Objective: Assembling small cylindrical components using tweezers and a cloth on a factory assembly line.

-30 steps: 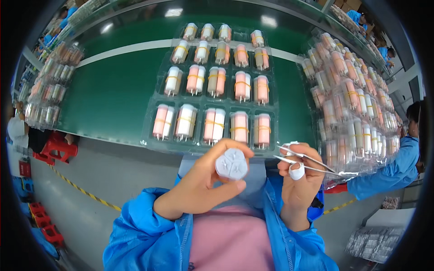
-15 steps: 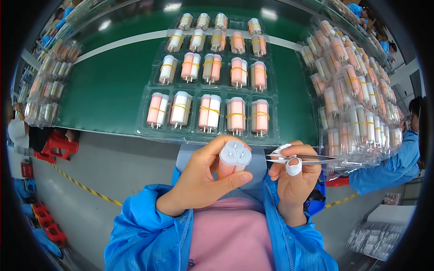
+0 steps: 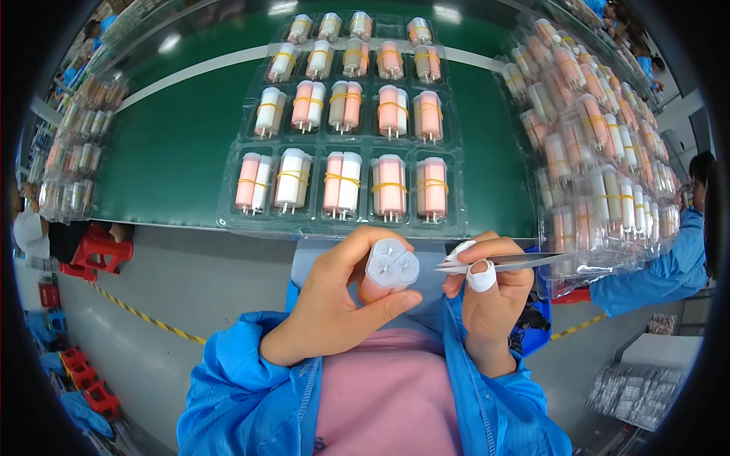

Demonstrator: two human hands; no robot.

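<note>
My left hand (image 3: 334, 304) comes up from the lower edge in a blue sleeve (image 3: 236, 387), wrist bent inward, palm turned to the right. Its fingers (image 3: 384, 304) are curled around a white capped bundle (image 3: 391, 266), thumb below and the other fingers wrapped behind, so the bundle's end faces me. That end cap is rounded and white, with shallow lobes pressed into it and a small mark at the middle; a bit of orange shows under the cap, just above the thumb.

Just right of those fingers sits my right hand (image 3: 490, 304), held upright with the knuckles toward me. Its fingers (image 3: 480, 275) wear white finger cots and are pinched shut on a pair of metal tweezers (image 3: 502, 264). The tweezers lie nearly level, their tip pointing left and almost touching the cap's right edge, their long end running out to the right past my hand.

Beyond both sets of fingers, farther from me, a clear plastic tray (image 3: 228, 216) rests on the green worktop (image 3: 167, 152). It holds rows of pink and white cylinder pairs (image 3: 342, 182), each pair bound by a yellow band, thin pins pointing toward me. To the right of my right hand's fingers, a stack of similar filled trays (image 3: 593, 144) leans at an angle. Beside it, at the right edge, is another person's blue sleeve (image 3: 646, 273).
</note>
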